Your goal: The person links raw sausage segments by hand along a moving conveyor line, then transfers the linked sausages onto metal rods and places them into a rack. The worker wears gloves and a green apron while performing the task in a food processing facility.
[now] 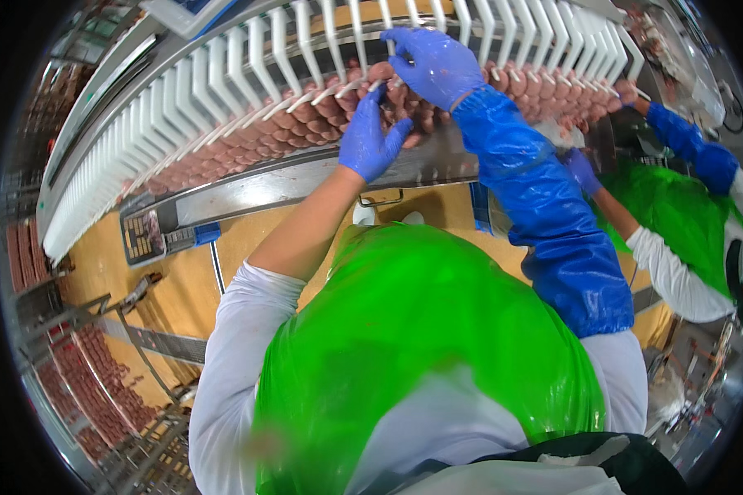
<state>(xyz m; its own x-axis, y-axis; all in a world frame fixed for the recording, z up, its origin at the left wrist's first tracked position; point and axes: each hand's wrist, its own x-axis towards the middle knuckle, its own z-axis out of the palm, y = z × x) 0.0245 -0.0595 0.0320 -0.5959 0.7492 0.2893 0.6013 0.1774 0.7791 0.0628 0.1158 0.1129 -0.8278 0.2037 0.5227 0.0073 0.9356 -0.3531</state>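
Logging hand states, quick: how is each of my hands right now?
Left hand: partly curled at the pink sausages; grip can't be told.
Right hand: at the white hooks; grip can't be told.

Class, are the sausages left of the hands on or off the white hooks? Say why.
On: the sausages hang along the white hooks, whose tips poke out among them.

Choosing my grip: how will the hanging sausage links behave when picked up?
The sausage links are likely floppy, since they droop in strings from the white hooks. Their slight sheen suggests they may be slippery.
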